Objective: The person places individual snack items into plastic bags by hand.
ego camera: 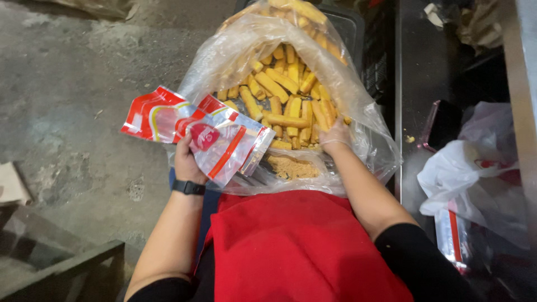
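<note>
My left hand (187,161) grips a small stack of flat clear pouches with red and white print (193,131), held up to the left of a big clear plastic bag (358,106). That bag is full of yellow-orange stick-shaped snacks (285,95), with crumbs (291,166) at its near end. My right hand (334,137), in a thin clear glove, reaches into the bag and rests on the sticks near its front edge. Whether its fingers close on any stick is hidden. A black band sits on my left wrist (188,187).
A red apron (296,246) covers my lap below the bag. To the right lie a white plastic bag (470,173) and more printed pouches (450,235) on a dark surface. Grey concrete floor (72,112) spreads left, with a dark crate edge (67,268) at bottom left.
</note>
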